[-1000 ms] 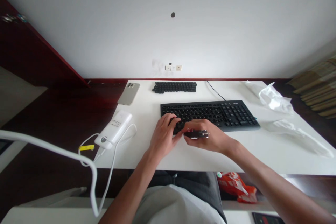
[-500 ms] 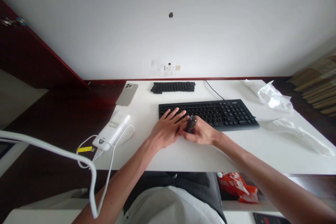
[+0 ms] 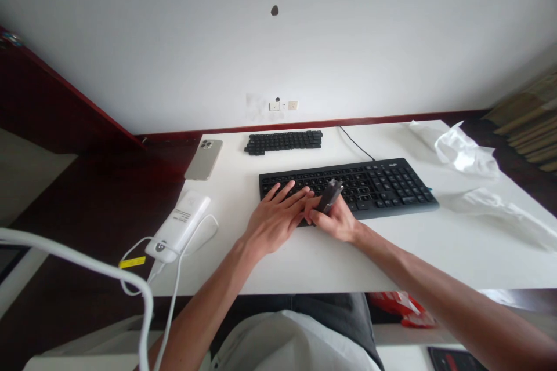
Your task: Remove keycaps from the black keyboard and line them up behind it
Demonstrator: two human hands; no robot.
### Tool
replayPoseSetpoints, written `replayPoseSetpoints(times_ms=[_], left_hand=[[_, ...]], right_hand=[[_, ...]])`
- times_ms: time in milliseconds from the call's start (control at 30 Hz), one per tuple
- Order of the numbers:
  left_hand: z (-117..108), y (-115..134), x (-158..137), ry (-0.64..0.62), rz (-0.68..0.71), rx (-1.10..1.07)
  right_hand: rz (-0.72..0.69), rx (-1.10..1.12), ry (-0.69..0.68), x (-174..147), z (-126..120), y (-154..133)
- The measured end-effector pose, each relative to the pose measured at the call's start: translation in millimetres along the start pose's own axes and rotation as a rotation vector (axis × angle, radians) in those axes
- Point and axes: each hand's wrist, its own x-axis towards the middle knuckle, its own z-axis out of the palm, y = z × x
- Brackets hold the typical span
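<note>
Both hands at the keyboard's front left edge.
The left hand lies flat, fingers spread over its keys; the right hand grips a small dark tool, tilted, above them.

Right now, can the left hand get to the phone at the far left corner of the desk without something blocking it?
Probably yes. The left hand rests flat on the keyboard, holding nothing. Between it and the phone there is only bare white desk; the power bank lies nearer and off that path.
</note>
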Motion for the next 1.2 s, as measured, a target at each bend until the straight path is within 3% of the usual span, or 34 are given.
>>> replayPoseSetpoints(times_ms=[267,500,633,833,1033,1133,1200], left_hand=[[2.5,-0.1,2.1,0.007,-0.042,0.002],[7.6,-3.0,-1.8,0.151,-0.033,-0.07],[2.8,-2.9,-1.4,0.226,-0.057,-0.196],[-3.7,0.1,1.9,0.318,-0.084,-0.33],[-17.7,9.1,32.2,0.356,-0.116,-0.358],[-24.2,11.1,59.3,0.25,-0.046,-0.321],[-26.2,4.9,76.2,0.178,-0.031,-0.265]], right_hand=[[0.001,0.008,0.082,-1.5,1.4,4.2],[0.11,0.028,0.203,-3.0,1.7,1.6],[0.124,0.163,0.24,-0.4,-0.4,0.9],[0.12,0.114,0.317,1.9,-3.3,5.3],[0.08,0.062,0.412,3.7,-12.7,5.0],[0.108,-0.012,0.45,5.0,-18.2,6.8],[0.202,-0.09,0.467,5.9,-21.3,9.3]])
